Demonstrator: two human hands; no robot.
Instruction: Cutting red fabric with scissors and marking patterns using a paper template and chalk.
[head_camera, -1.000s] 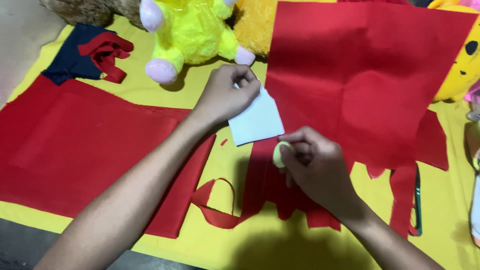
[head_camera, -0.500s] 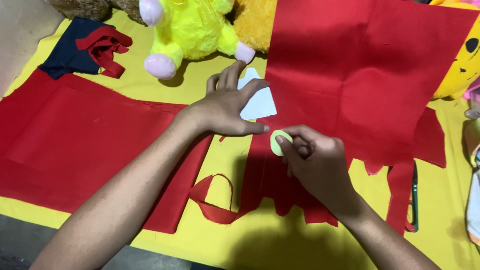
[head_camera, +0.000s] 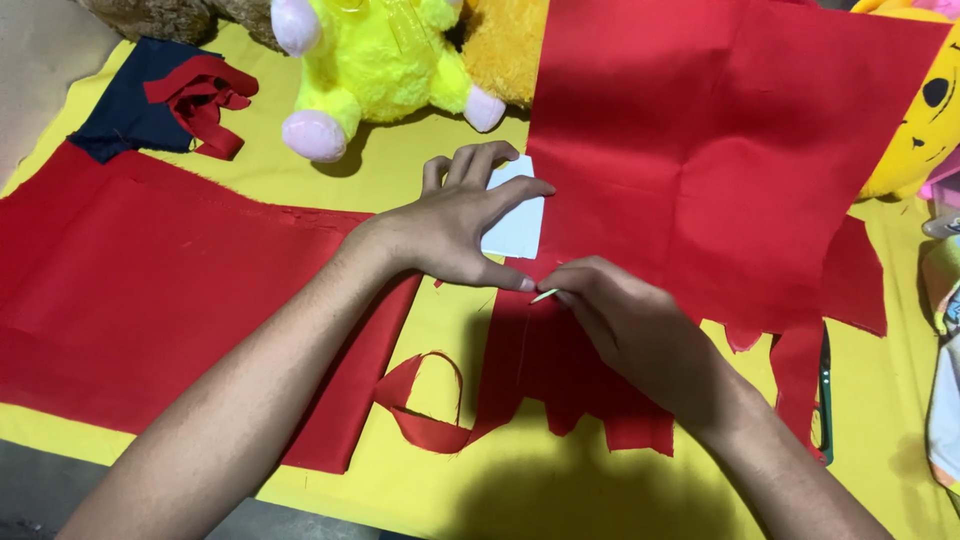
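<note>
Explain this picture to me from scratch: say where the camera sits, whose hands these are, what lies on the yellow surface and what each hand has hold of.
The one view comes from a camera worn on a person's head, looking down at their own two bare hands; there is no machine here. The left hand lies flat, fingers spread, pressing a small white piece that looks like paper or card against the edge of a large red cloth. The right hand pinches a small pale, thin thing between its fingertips on the red cloth; it is too small to tell what it is. Everything rests on a yellow sheet. Another red cloth lies at the left, a cut red strip curls near the front, and a dark blue scrap with red offcuts sits at the far left. A yellow plush toy lies at the top.
</note>
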